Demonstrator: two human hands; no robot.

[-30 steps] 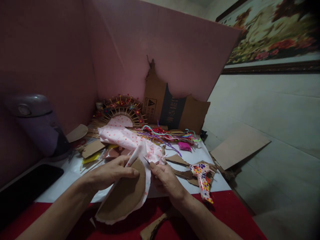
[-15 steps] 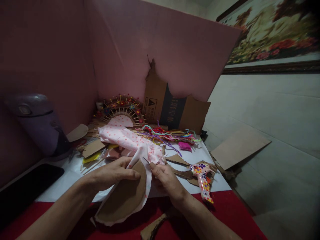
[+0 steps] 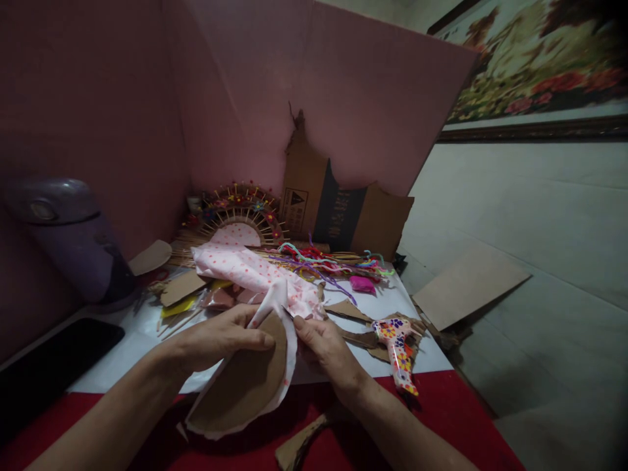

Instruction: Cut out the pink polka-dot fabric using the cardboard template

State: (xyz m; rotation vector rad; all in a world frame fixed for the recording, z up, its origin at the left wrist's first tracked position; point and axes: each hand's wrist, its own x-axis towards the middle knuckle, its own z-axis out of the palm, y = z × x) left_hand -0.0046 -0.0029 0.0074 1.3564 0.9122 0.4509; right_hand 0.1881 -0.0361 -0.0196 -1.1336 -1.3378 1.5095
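My left hand [image 3: 240, 335] pinches a half-round piece of brown cardboard [image 3: 240, 386], thumb on its face and fingers behind. White cloth with pink-red dots [image 3: 290, 356] backs the cardboard and sticks out as a margin along its curved edge. A loose flap of this cloth stands up at the top. My right hand [image 3: 318, 343] is closed around a thin dark blade-like tool [image 3: 288, 311], which looks like a scissors tip. Its point meets the cloth just right of the flap; the rest is hidden by my fingers.
Dotted cloth [image 3: 245, 265] lies behind my hands. A flowered glue gun [image 3: 397, 353] rests on cardboard scraps at right. Colourful pipe cleaners [image 3: 318, 261], a decorated half-round fan shape [image 3: 240, 212] and torn cardboard [image 3: 304, 196] are behind. At left are a phone [image 3: 63, 347] and purple bottle [image 3: 73, 242].
Little differs. The tool tip at the cloth has shifted slightly, and the cloth flap sits a bit lower and leans differently. Both hands keep their grip.
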